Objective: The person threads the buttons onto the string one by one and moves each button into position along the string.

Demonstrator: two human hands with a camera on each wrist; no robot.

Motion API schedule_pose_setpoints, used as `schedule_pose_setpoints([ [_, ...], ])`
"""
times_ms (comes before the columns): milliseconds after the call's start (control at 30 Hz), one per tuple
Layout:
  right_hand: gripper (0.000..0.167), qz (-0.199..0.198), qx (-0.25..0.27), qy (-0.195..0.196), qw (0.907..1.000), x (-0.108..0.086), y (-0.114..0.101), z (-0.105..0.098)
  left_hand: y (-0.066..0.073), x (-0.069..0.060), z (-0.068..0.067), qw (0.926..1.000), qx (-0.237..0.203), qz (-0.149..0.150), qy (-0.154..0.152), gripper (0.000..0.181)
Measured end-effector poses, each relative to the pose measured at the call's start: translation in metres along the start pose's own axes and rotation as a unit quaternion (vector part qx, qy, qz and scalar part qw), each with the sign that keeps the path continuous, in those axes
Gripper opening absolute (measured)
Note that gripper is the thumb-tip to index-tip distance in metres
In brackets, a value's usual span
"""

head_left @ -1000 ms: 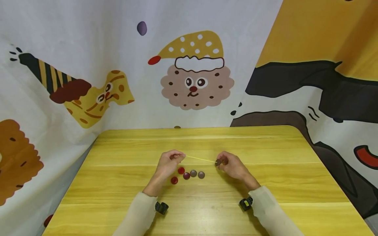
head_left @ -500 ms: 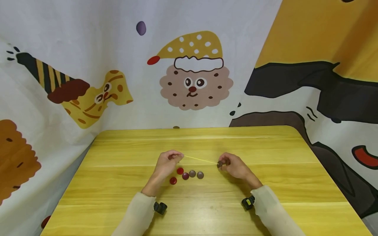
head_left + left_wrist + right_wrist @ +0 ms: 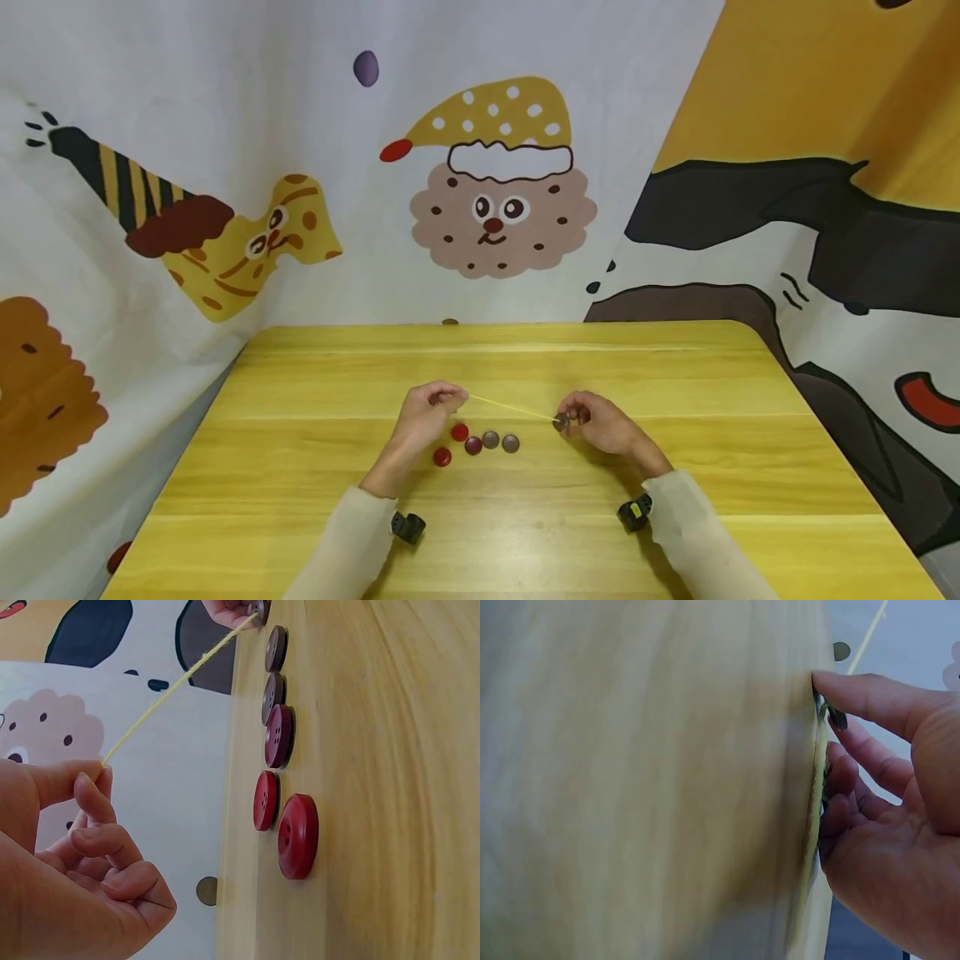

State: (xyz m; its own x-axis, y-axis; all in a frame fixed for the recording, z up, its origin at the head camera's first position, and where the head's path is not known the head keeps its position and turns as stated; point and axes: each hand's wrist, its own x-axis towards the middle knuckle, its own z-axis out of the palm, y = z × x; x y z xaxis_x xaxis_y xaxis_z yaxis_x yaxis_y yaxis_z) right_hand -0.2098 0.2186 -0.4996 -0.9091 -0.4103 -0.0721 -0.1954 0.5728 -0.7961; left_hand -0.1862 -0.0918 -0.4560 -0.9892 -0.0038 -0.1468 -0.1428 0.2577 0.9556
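A thin yellow string (image 3: 510,407) runs taut between the two hands above the table. Its left end is pinched between thumb and forefinger of the left hand (image 3: 430,414), also seen in the left wrist view (image 3: 90,862). At the other end, the right hand (image 3: 603,424) holds a dark brown button (image 3: 560,422) that the string meets. In the right wrist view, yellow string (image 3: 815,802) hangs below the fingers of the right hand (image 3: 892,780); what those curled fingers hold is partly hidden.
Between the hands, nearer the person, lie two red buttons (image 3: 460,432) (image 3: 442,457), a maroon button (image 3: 473,445) and two grey-brown buttons (image 3: 491,439) (image 3: 511,443) on the wooden table (image 3: 510,533). A printed curtain (image 3: 300,108) hangs behind.
The right hand has shifted slightly right and toward the person with the brown button, and the string slants a little more. The left hand has barely moved; the loose buttons lie as before.
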Motion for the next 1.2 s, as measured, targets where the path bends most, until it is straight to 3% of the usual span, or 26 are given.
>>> schedule_pose_setpoints([
  [233,0.020,-0.006,0.013,-0.021,0.9997,0.001,0.002,-0.003,0.001,-0.001,0.002,1.0000,0.003,-0.001,-0.003,0.016],
  [567,0.021,-0.011,0.016,-0.019,0.9996,0.001,0.002,-0.004,0.001,-0.001,0.003,1.0000,-0.002,-0.001,-0.005,0.016],
  [767,0.023,-0.018,0.043,-0.028,0.9985,0.002,0.002,-0.004,0.002,-0.002,0.005,1.0000,0.000,0.004,-0.008,0.017],
  [1000,0.019,-0.022,0.000,0.029,0.9993,0.004,-0.020,0.004,0.003,-0.003,0.010,0.9999,0.002,0.012,-0.007,0.014],
  [1200,0.018,-0.062,0.025,0.061,0.9959,0.008,-0.052,0.022,0.007,-0.003,0.014,0.9998,0.005,0.013,-0.016,0.017],
])
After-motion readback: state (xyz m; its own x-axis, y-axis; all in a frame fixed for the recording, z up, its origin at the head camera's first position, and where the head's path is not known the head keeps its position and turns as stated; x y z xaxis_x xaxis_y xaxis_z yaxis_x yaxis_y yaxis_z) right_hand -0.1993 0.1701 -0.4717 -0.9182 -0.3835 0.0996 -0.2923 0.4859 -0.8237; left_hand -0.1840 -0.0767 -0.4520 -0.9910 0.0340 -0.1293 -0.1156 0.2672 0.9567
